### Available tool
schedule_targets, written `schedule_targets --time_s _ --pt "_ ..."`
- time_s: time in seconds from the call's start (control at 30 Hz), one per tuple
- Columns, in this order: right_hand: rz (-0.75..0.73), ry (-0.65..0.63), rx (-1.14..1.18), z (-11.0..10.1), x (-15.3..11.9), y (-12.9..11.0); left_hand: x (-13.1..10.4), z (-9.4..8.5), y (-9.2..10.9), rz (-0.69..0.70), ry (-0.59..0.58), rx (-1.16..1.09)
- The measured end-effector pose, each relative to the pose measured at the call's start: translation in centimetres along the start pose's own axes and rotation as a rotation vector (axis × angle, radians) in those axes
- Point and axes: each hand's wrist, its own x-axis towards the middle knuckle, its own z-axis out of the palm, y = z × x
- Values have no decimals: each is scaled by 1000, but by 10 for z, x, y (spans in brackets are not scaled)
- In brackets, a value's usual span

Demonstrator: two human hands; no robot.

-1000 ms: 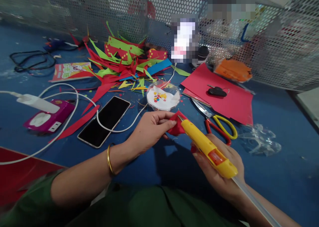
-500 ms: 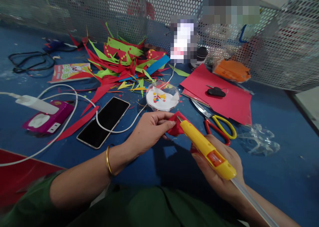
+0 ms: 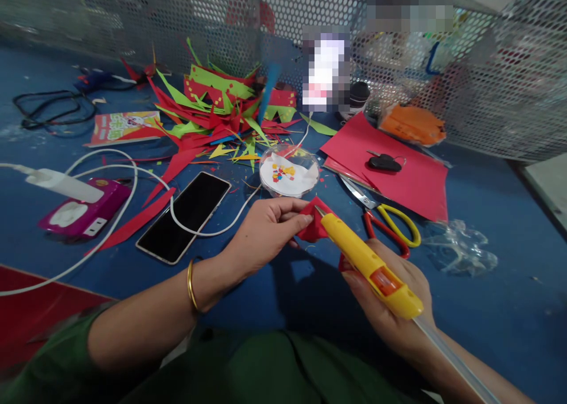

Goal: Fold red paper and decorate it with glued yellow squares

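partly hidden, red paper [image 3: 313, 231] pinched in left hand [image 3: 268, 234]; right hand [image 3: 401, 283], fingers mostly masked, clasps glue gun [image 3: 354, 247] slanting toward left grip; forearms [image 3: 142, 318] angled inward.

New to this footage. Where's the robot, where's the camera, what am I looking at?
There's no robot: a person works bare-handed. All the pictures come from one camera worn on the head, looking forward and down, so the arms reach in from the bottom.

The left hand pinches a small red piece. The right hand holds a yellow glue gun, its tip pointing at that piece.

On the blue tabletop lie coloured scraps, a dark phone, a clear bowl, scissors, and red sheets with a key on top.
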Motion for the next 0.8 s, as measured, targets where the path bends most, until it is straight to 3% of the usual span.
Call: schedule_targets --time_s 0.8 --pt "6 10 -29 0 0 0 -2 0 1 -3 2 -18"
